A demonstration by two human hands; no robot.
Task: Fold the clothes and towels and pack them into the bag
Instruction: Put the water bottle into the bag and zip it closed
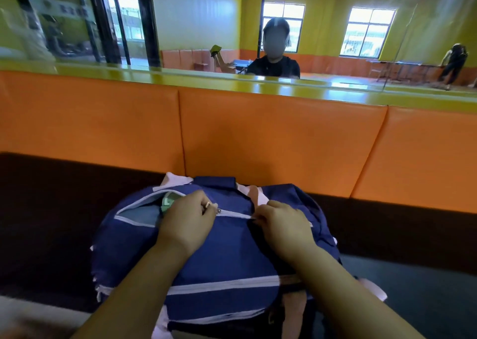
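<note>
1. The navy bag lies bulging on the dark counter, close in front of the person and just short of the orange padding behind it.
2. The hands are apart, both on top of the bag. The left hand pinches the zip pull. The right hand pinches the bag's cloth at the closed stretch of the white zip.
3. Between the hands the zip is shut. Left of the left hand it gapes, and packed cloth, greenish and grey, shows in the opening.
4. Judging by this, packing is done and closing is under way.
5. The bag looks soft and thin-walled, light for its bulk, and apt to pucker and drag along with the slider. It likely needs one hand anchoring the cloth by the zip while the other draws the pull.
6. The main risk seems to be the packed cloth catching in the teeth where it sits against the gap. Pressing it down first would help.
</note>
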